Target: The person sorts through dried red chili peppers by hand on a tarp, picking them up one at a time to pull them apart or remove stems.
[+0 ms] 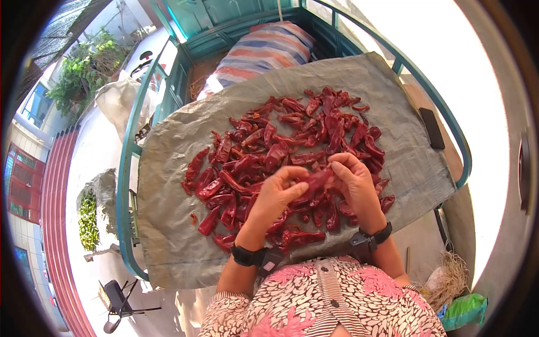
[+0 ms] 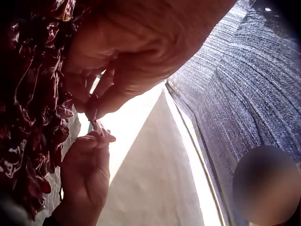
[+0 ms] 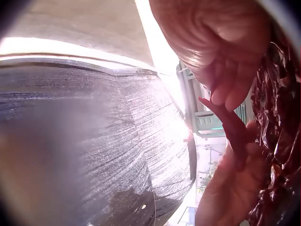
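Between both hands, above a spread of dried red peppers, is one red pepper. The left hand pinches its left end with thumb and curled fingers. At the other end, the right hand holds the tip between thumb and fingers. In the right wrist view the pepper runs from the right hand down to the left hand. The left wrist view shows the left hand close above the right hand, fingertips partly hidden.
The peppers lie on a grey sheet over a green metal cart frame. Behind is a striped sack. A black phone-like object lies at the right edge; a black stool stands at the lower left.
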Available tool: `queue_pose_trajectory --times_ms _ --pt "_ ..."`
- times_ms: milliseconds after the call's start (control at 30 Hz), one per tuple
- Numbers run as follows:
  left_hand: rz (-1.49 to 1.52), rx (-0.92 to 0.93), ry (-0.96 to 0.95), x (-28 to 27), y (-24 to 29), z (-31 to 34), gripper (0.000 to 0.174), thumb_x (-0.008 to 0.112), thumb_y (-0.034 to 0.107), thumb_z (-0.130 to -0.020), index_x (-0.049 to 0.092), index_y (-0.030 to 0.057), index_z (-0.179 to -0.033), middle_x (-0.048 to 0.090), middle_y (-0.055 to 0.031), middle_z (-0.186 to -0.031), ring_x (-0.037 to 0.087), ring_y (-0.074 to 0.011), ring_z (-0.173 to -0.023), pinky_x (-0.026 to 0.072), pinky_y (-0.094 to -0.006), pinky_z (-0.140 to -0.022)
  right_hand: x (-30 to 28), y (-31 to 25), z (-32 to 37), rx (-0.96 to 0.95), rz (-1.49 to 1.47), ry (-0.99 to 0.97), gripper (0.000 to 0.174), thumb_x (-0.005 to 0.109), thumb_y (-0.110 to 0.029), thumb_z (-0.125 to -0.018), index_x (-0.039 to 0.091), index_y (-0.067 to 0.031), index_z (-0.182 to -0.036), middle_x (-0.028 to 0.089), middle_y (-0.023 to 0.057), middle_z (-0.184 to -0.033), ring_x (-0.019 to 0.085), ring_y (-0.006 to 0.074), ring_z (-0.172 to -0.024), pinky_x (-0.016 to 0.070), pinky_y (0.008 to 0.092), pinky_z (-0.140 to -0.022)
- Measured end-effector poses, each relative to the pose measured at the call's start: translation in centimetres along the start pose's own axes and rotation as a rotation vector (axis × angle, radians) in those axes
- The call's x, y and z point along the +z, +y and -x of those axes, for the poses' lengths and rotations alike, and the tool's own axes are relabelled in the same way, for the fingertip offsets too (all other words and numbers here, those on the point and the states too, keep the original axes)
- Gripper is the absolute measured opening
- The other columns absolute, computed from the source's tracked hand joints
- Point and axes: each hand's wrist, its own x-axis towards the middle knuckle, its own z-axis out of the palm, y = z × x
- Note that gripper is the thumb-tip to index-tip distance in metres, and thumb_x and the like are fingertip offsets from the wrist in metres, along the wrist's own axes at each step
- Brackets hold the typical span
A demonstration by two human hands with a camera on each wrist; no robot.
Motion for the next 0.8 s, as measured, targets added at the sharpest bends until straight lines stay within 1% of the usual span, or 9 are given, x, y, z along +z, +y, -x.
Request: queue_pose_trajectory --times_ms 133,233,333,367,400,433,567,700,800 --pt "-0.143 -0.089 -0.053 -0.5 -0.3 0.5 0.030 0.071 0.011 -0.093 0.064 0.0014 -0.121 0.066 -0.0002 -0.109 0.061 -0.0079 -0.091 0.0502 -0.0243 -0.083 -0.8 -0.6 0.5 -0.034 0.069 0.036 0.014 0.063 -0.011 -0.100 0.063 -0.0035 -0.111 0.067 0.0013 -0.093 0.066 0.0081 -0.076 0.0583 0.0247 -0.073" --pt "-0.581 0.012 0.173 -1.5 1.0 0.3 0.030 0.073 0.012 -0.091 0.066 0.0008 -0.117 0.066 -0.0037 -0.104 0.062 -0.0099 -0.085 0.0508 -0.0243 -0.080 -0.6 -1.2 0.5 -0.172 0.260 0.142 0.012 0.060 -0.010 -0.101 0.063 -0.0035 -0.111 0.067 0.0010 -0.091 0.066 0.0076 -0.076 0.0573 0.0239 -0.074" --pt "-0.937 0.301 0.375 -4.6 1.1 -2.0 0.029 0.075 0.015 -0.085 0.070 0.0037 -0.112 0.065 -0.0138 -0.108 0.061 -0.0257 -0.097 0.0489 -0.0373 -0.088 -0.9 -1.1 0.1 -0.270 0.331 0.226 0.019 0.058 -0.012 -0.102 0.059 -0.0029 -0.119 0.064 0.0040 -0.106 0.065 0.0090 -0.086 0.0565 0.0242 -0.076" --pt "-1.011 0.273 0.509 -5.1 0.8 -2.7 0.029 0.075 0.018 -0.083 0.071 0.0055 -0.109 0.065 -0.0161 -0.110 0.057 -0.0321 -0.106 0.0461 -0.0435 -0.092 -0.5 -1.0 0.1 -0.306 0.357 0.280 0.022 0.059 -0.012 -0.102 0.058 -0.0026 -0.121 0.063 0.0050 -0.110 0.065 0.0095 -0.089 0.0563 0.0242 -0.077" --pt "-1.028 0.281 0.582 -5.8 0.6 -3.5 0.026 0.074 0.016 -0.083 0.070 0.0073 -0.108 0.063 -0.0130 -0.113 0.053 -0.0345 -0.113 0.0450 -0.0417 -0.096 -0.3 -0.8 0.0 -0.345 0.381 0.334 0.024 0.059 -0.013 -0.102 0.056 -0.0024 -0.124 0.061 0.0059 -0.115 0.065 0.0099 -0.092 0.0561 0.0243 -0.077" --pt "-1.071 0.327 0.622 -6.5 -0.1 -4.4 0.025 0.074 0.017 -0.083 0.071 0.0091 -0.107 0.064 -0.0118 -0.114 0.053 -0.0341 -0.112 0.0451 -0.0428 -0.096 -1.0 -0.5 0.0 -0.332 0.444 0.294 0.030 0.059 -0.014 -0.102 0.052 -0.0020 -0.129 0.056 0.0078 -0.125 0.064 0.0115 -0.098 0.0556 0.0249 -0.079" --pt "-1.108 0.309 0.584 -7.6 -2.1 -7.3 0.021 0.071 0.027 -0.088 0.074 0.0143 -0.104 0.066 -0.0084 -0.116 0.053 -0.0323 -0.114 0.0425 -0.0469 -0.097 -1.0 0.1 0.5 -0.266 0.482 0.213 0.026 0.057 -0.011 -0.101 0.053 -0.0019 -0.126 0.060 0.0064 -0.116 0.064 0.0104 -0.088 0.0533 0.0237 -0.074" --pt "-1.373 0.368 0.578 -6.8 -3.4 -9.3 0.030 0.056 0.039 -0.099 0.074 0.0197 -0.111 0.066 -0.0047 -0.124 0.049 -0.0275 -0.121 0.0336 -0.0463 -0.099 0.3 0.7 1.0 -0.182 0.448 0.125 0.024 0.055 -0.010 -0.102 0.053 -0.0034 -0.124 0.062 0.0059 -0.112 0.065 0.0093 -0.081 0.0526 0.0230 -0.073" --pt "-1.459 0.376 0.608 -7.0 -4.6 -10.9 0.029 0.055 0.037 -0.099 0.074 0.0193 -0.111 0.066 -0.0028 -0.122 0.049 -0.0271 -0.118 0.0342 -0.0465 -0.098 0.6 1.3 1.1 -0.140 0.439 0.072 0.023 0.055 -0.009 -0.102 0.053 -0.0039 -0.124 0.062 0.0058 -0.111 0.065 0.0092 -0.080 0.0524 0.0227 -0.073"
